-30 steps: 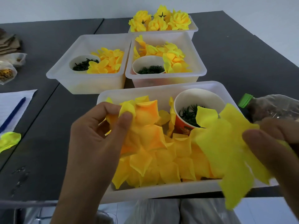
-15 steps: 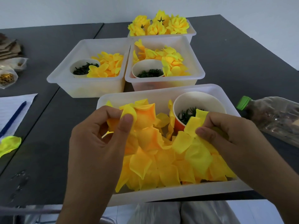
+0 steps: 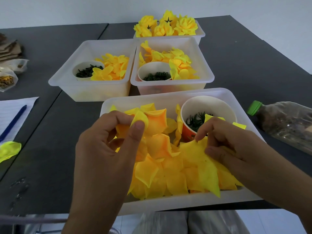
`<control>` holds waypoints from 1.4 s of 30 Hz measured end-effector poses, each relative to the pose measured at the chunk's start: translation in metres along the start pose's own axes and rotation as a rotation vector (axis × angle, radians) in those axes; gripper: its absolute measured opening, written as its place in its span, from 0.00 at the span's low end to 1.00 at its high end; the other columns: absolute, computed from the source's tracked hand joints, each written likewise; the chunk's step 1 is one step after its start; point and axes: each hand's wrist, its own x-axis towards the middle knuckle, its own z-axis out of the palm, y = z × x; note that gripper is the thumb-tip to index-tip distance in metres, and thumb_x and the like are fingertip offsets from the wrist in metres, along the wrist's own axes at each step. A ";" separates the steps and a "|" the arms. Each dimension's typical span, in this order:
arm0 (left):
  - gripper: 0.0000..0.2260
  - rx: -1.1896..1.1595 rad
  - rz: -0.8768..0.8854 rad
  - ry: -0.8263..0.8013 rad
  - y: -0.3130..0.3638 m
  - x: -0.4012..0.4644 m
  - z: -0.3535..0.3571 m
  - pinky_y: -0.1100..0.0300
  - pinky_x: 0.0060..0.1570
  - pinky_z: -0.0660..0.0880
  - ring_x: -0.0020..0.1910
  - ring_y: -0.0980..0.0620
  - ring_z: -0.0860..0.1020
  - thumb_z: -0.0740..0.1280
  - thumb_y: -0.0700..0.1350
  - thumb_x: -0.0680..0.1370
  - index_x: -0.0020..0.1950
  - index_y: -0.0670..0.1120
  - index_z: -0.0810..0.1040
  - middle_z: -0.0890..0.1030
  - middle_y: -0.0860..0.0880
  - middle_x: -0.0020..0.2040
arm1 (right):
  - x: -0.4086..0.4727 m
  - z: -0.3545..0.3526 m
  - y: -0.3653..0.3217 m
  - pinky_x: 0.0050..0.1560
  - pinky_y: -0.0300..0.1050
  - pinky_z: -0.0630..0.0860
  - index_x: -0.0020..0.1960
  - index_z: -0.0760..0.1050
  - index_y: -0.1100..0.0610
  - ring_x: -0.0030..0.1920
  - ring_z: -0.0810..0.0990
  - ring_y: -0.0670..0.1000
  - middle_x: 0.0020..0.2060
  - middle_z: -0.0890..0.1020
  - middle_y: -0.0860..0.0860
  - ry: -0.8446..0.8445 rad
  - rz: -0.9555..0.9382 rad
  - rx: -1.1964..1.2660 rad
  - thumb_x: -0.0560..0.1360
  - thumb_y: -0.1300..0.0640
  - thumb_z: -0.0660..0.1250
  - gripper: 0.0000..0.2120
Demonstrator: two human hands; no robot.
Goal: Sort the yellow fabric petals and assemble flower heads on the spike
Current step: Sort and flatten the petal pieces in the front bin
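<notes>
In the head view, a small yellow petal [image 3: 140, 117] is pinched between the curled thumb and fingers [image 3: 135, 130] of the left hand [image 3: 108, 149], above the near tray [image 3: 152, 103] on the dark bench [image 3: 64, 132]. A large pointed petal piece [image 3: 200, 164] is gripped at its upper edge by the right hand [image 3: 226, 146], over the loose petals [image 3: 158, 176] heaped in that tray. An orange paper cup [image 3: 208, 105] is seen in the tray's far right corner. Finished flower heads [image 3: 167, 26] are held in the farthest tray [image 3: 201, 33].
</notes>
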 end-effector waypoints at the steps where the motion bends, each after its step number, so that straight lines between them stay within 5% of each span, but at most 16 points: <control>1: 0.07 0.004 0.002 -0.001 0.000 0.000 0.000 0.69 0.33 0.75 0.37 0.58 0.80 0.67 0.56 0.72 0.40 0.54 0.78 0.80 0.59 0.35 | 0.000 0.000 -0.001 0.44 0.33 0.71 0.50 0.71 0.42 0.42 0.75 0.43 0.38 0.76 0.40 -0.010 -0.002 -0.007 0.72 0.48 0.64 0.08; 5: 0.06 0.026 0.017 0.015 0.000 -0.003 0.002 0.60 0.36 0.80 0.40 0.54 0.82 0.67 0.57 0.72 0.41 0.56 0.78 0.81 0.57 0.37 | 0.003 0.004 -0.003 0.46 0.35 0.71 0.47 0.68 0.42 0.45 0.74 0.42 0.33 0.77 0.46 0.079 -0.034 -0.138 0.63 0.35 0.58 0.16; 8: 0.05 0.028 0.041 0.021 0.001 -0.005 0.002 0.55 0.37 0.80 0.40 0.52 0.82 0.68 0.55 0.72 0.42 0.55 0.78 0.81 0.55 0.38 | 0.006 0.002 -0.001 0.45 0.29 0.72 0.47 0.66 0.40 0.46 0.75 0.39 0.33 0.79 0.46 0.146 -0.025 -0.134 0.63 0.39 0.60 0.14; 12: 0.04 0.041 0.046 0.023 0.000 -0.004 -0.001 0.62 0.35 0.79 0.39 0.54 0.81 0.68 0.56 0.72 0.41 0.57 0.77 0.81 0.57 0.38 | 0.002 0.000 0.002 0.45 0.32 0.73 0.53 0.68 0.40 0.45 0.77 0.40 0.43 0.79 0.35 -0.013 -0.001 -0.030 0.63 0.35 0.60 0.20; 19: 0.05 0.097 0.052 0.049 -0.003 -0.003 -0.006 0.65 0.31 0.78 0.41 0.59 0.81 0.66 0.58 0.72 0.41 0.58 0.76 0.81 0.58 0.37 | -0.013 -0.005 0.007 0.42 0.27 0.68 0.51 0.66 0.32 0.51 0.69 0.34 0.49 0.69 0.31 -0.064 -0.043 -0.331 0.69 0.35 0.61 0.12; 23: 0.06 0.104 0.052 0.054 -0.005 -0.004 -0.007 0.65 0.35 0.76 0.39 0.58 0.80 0.66 0.57 0.72 0.41 0.57 0.76 0.80 0.57 0.37 | -0.013 -0.001 0.014 0.53 0.31 0.62 0.59 0.59 0.29 0.55 0.63 0.37 0.53 0.61 0.32 -0.246 0.058 -0.473 0.73 0.40 0.65 0.20; 27: 0.06 0.104 0.044 0.053 -0.006 -0.004 -0.007 0.68 0.33 0.76 0.39 0.59 0.81 0.66 0.58 0.72 0.41 0.57 0.76 0.81 0.57 0.37 | -0.005 0.004 0.012 0.48 0.33 0.62 0.45 0.63 0.36 0.49 0.64 0.38 0.49 0.63 0.36 -0.232 0.066 -0.426 0.75 0.42 0.64 0.09; 36: 0.05 0.094 0.048 0.062 -0.004 -0.004 -0.006 0.68 0.35 0.78 0.40 0.57 0.81 0.68 0.58 0.73 0.42 0.57 0.77 0.81 0.57 0.38 | -0.007 -0.012 0.001 0.38 0.37 0.65 0.32 0.66 0.42 0.43 0.69 0.37 0.39 0.71 0.38 -0.003 0.027 -0.332 0.72 0.46 0.64 0.11; 40: 0.03 0.177 0.150 0.072 0.000 -0.008 0.000 0.55 0.39 0.80 0.43 0.54 0.81 0.67 0.55 0.74 0.43 0.57 0.76 0.80 0.58 0.44 | -0.001 -0.015 0.000 0.48 0.42 0.72 0.34 0.64 0.40 0.44 0.66 0.41 0.39 0.67 0.40 -0.029 0.078 -0.517 0.68 0.33 0.52 0.13; 42: 0.02 0.203 0.204 0.072 0.003 -0.010 0.004 0.58 0.42 0.79 0.45 0.57 0.79 0.67 0.55 0.75 0.44 0.59 0.75 0.79 0.59 0.45 | 0.002 -0.012 -0.002 0.46 0.40 0.73 0.42 0.68 0.37 0.41 0.68 0.40 0.41 0.66 0.37 0.029 0.119 -0.559 0.60 0.28 0.45 0.21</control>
